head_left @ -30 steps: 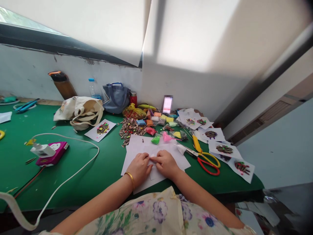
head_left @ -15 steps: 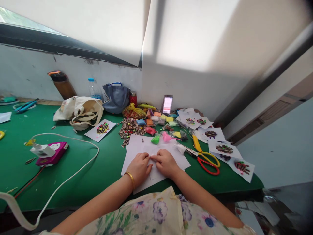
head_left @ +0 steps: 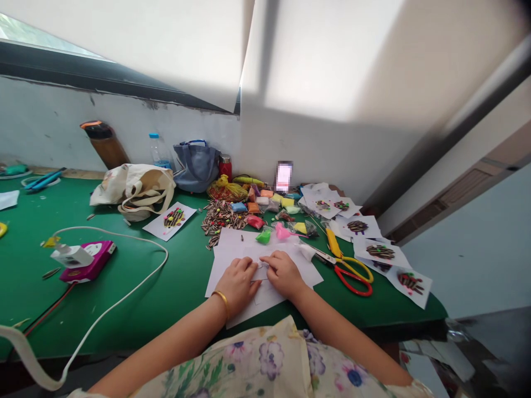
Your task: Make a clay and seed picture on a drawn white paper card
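Observation:
On a stack of white paper (head_left: 232,249) my left hand (head_left: 237,283), with a gold bangle at its wrist, lies with fingers stretched forward and thumb apart. Opposite it, my right hand (head_left: 284,275) has its index finger reaching out onto the paper while the other fingers bend under. Between the fingertips shows a small white lump (head_left: 260,265), too small to make out well. Just beyond the hands, a green packet (head_left: 263,236) and a pink packet (head_left: 284,231) rest on the paper's far edge. A sunflower seed (head_left: 242,238) lies near them.
Scissors (head_left: 352,273) and a yellow utility knife (head_left: 333,243) lie right. Beyond the paper are striped seeds (head_left: 222,218) and coloured clay packets (head_left: 254,208). Seed pictures (head_left: 381,252) overlap at the right. A white cable (head_left: 136,293) loops across the green table (head_left: 166,298) at left.
My right index finger has moved slightly right and up, away from the left fingertips, so more of the white lump shows. My left hand has barely moved.

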The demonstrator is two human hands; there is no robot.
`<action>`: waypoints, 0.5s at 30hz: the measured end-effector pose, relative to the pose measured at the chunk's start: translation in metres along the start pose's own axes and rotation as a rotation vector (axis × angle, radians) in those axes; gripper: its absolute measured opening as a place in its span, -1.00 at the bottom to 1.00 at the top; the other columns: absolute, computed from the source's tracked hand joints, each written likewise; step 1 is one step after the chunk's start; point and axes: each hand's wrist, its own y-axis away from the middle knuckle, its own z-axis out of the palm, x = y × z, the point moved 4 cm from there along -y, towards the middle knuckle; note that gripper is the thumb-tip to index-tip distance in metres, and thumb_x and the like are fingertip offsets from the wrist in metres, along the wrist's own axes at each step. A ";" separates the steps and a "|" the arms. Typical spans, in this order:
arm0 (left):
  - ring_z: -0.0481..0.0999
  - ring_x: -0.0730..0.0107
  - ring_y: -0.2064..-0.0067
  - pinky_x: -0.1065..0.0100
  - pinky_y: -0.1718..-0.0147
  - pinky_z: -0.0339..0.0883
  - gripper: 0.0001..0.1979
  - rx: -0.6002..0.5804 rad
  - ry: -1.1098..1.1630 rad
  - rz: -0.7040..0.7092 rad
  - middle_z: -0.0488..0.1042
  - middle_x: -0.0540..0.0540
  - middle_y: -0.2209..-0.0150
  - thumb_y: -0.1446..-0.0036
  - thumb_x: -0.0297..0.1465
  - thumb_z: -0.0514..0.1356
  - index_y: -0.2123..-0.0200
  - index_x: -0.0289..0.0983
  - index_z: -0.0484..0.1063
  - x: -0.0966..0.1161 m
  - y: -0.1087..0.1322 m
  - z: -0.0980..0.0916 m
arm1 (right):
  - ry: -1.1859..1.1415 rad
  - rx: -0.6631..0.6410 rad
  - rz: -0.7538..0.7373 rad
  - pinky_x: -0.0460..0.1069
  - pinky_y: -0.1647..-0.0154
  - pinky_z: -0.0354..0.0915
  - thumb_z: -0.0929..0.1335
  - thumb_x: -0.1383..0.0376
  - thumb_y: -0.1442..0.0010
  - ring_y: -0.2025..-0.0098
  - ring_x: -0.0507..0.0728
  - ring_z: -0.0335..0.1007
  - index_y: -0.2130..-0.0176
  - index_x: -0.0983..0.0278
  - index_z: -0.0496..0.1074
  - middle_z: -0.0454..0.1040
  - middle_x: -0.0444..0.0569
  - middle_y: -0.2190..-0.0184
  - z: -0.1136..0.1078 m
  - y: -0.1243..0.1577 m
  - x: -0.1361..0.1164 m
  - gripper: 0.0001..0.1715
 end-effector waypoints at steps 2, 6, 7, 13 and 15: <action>0.30 0.09 0.00 0.09 -0.02 0.25 -0.64 -0.003 -0.003 0.001 0.35 -0.19 0.01 -0.15 -0.29 0.17 -0.02 -0.24 0.37 -0.001 0.000 0.001 | 0.014 -0.014 0.002 0.04 0.09 0.26 0.27 0.50 -0.08 0.19 0.15 0.28 0.04 0.20 0.51 0.40 -0.02 0.31 0.001 0.000 0.000 -0.51; 0.29 0.08 -0.02 0.10 -0.05 0.21 -0.58 0.002 -0.012 -0.003 0.35 -0.22 0.00 -0.16 -0.26 0.17 -0.06 -0.28 0.35 -0.002 0.000 0.004 | 0.027 -0.016 0.003 0.04 0.08 0.26 0.27 0.50 -0.09 0.18 0.15 0.28 0.02 0.21 0.49 0.40 -0.01 0.30 0.001 0.000 0.000 -0.51; 0.29 0.07 -0.02 0.09 -0.06 0.20 -0.56 0.001 -0.019 -0.004 0.35 -0.23 -0.01 -0.15 -0.25 0.17 -0.07 -0.30 0.34 -0.002 0.000 0.004 | 0.025 -0.007 0.009 0.04 0.08 0.26 0.27 0.50 -0.09 0.17 0.15 0.28 0.03 0.22 0.50 0.41 -0.01 0.30 0.000 0.000 0.000 -0.52; 0.28 0.07 -0.01 0.10 -0.06 0.19 -0.51 -0.027 -0.062 0.002 0.34 -0.22 -0.02 -0.16 -0.21 0.16 -0.12 -0.29 0.32 -0.001 0.000 0.005 | 0.006 -0.013 0.061 0.02 0.09 0.26 0.26 0.53 -0.06 0.20 0.14 0.29 0.16 0.25 0.55 0.42 -0.02 0.35 -0.002 -0.001 0.002 -0.58; 0.28 0.07 -0.01 0.10 -0.07 0.18 -0.51 -0.032 -0.067 0.001 0.34 -0.22 -0.03 -0.16 -0.20 0.15 -0.12 -0.28 0.32 -0.001 0.000 0.005 | 0.006 -0.034 0.052 0.02 0.10 0.26 0.27 0.52 -0.07 0.21 0.13 0.29 0.16 0.23 0.56 0.42 -0.04 0.37 -0.001 -0.001 0.001 -0.58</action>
